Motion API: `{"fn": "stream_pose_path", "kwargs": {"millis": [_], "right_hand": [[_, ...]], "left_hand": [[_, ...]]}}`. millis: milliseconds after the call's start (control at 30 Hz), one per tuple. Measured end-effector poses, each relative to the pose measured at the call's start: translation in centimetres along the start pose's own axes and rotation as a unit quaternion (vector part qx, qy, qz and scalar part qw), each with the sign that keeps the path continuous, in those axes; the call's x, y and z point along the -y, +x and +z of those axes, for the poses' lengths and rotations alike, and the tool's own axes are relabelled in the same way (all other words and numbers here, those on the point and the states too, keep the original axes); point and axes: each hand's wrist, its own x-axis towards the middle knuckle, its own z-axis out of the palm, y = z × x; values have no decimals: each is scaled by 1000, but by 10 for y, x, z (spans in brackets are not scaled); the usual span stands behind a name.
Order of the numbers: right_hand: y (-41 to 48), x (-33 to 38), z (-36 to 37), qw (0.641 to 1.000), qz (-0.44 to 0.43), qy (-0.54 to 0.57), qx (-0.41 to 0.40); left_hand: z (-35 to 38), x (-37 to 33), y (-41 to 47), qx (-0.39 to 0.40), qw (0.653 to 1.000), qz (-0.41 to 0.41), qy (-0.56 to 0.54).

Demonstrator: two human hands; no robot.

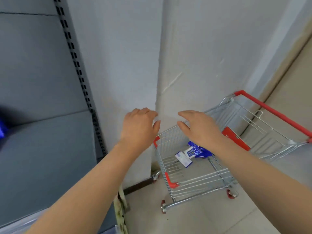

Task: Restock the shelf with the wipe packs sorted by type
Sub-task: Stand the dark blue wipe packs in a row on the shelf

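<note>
A small wire shopping cart [199, 181] with red trim stands on the floor to the right. In its basket lie a white and blue wipe pack [183, 159] and a crumpled blue wipe pack [200, 152]. My left hand [139, 127] hovers open above the cart's near left corner, holding nothing. My right hand [200, 129] is open over the basket, just above the blue pack, and hides part of it. The grey shelf [45, 149] lies to the left. A blurred blue thing [2, 127] sits at its far left edge.
The shelf's slotted upright [79, 73] runs down beside a white wall [118, 56]. A wall corner stands directly behind the cart. The red cart handle [270, 108] points to the right. Tiled floor [211, 220] stretches in front.
</note>
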Motion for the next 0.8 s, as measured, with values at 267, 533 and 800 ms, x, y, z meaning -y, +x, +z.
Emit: {"fn": "stream_pose_path", "kwargs": {"millis": [267, 533, 800], "right_hand": [[6, -173, 35, 994, 81, -4, 68], [76, -323, 144, 976, 152, 6, 156], [135, -438, 260, 956, 199, 48, 211]], "left_hand": [[139, -94, 64, 121, 993, 8, -9], [317, -98, 138, 261, 965, -34, 4], [494, -89, 187, 365, 925, -102, -32]]}}
